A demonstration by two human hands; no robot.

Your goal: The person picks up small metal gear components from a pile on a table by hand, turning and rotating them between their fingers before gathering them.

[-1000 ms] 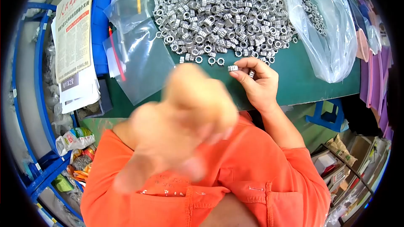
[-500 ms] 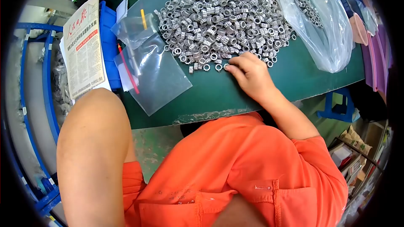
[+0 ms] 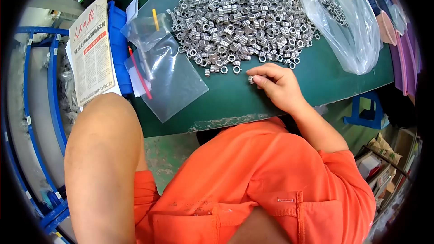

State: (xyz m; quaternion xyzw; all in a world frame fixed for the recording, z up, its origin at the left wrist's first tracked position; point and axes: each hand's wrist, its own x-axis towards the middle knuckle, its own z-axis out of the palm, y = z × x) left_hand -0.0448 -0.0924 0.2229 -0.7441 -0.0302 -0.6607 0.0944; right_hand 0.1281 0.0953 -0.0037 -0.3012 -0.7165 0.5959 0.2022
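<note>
My right hand [image 3: 278, 86] is closed in a pinch just above the green table, near its front edge. Between thumb and fingertips it grips a small toothed metal ring [image 3: 251, 79], partly covered by the fingers. Behind the hand lies a large heap of similar grey metal rings [image 3: 239, 22]. Several loose rings sit along the heap's front edge, among them a ring [image 3: 237, 69] left of my fingers. My left arm [image 3: 101, 162] is bent, its elbow towards the table, and its hand is out of view.
Clear plastic bags [image 3: 174, 83] lie left of the heap, with a red pen [image 3: 141, 74] by them. A newspaper [image 3: 92, 54] leans against a blue bin [image 3: 118, 40]. Another clear bag [image 3: 357, 49], with rings, lies at right. A blue stool [image 3: 365, 110] stands below the table.
My right hand has drawn back from the heap's edge, slightly right and towards me, carrying a metal ring in its fingertips. The view has shifted slightly.
</note>
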